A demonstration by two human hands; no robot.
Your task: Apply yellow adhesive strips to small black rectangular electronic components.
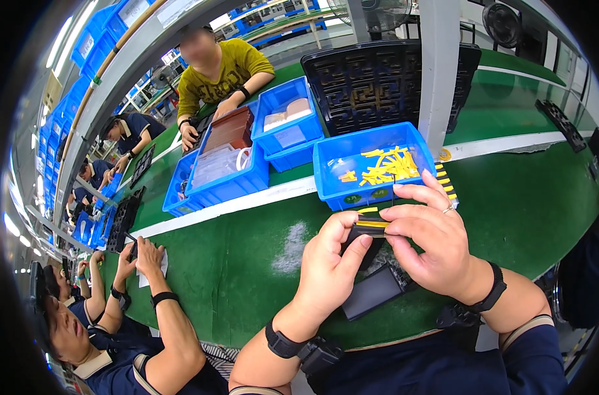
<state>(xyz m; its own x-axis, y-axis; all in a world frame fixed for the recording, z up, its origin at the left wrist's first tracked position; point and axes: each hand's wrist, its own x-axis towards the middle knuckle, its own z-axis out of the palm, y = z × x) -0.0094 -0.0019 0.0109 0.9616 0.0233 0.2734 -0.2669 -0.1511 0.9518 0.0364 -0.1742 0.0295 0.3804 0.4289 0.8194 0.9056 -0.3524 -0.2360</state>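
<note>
My left hand (325, 263) is closed round a small black box-shaped part (363, 232), thumb in front and fingers behind it. Along the part's upper edge runs a narrow yellow strip (373, 224). My right hand (434, 237) pinches the strip's right end with thumb and fingertips, against the part. A thin dark pointed thing (394, 179) stands up by the right fingers; its kind is unclear. Below my hands a dark grey rectangular case (373, 293) lies on the green table, partly over some clear plastic. Another short yellow strip (368, 210) shows just beyond the held part.
Beyond my hands stands a blue bin (325, 181) with loose yellow strips (391, 164). More blue bins (237, 184) stand to its left, before a black tray (362, 85) and a grey post (439, 72). Co-workers (158, 309) sit at left and across. White scraps (291, 250) lie on the table.
</note>
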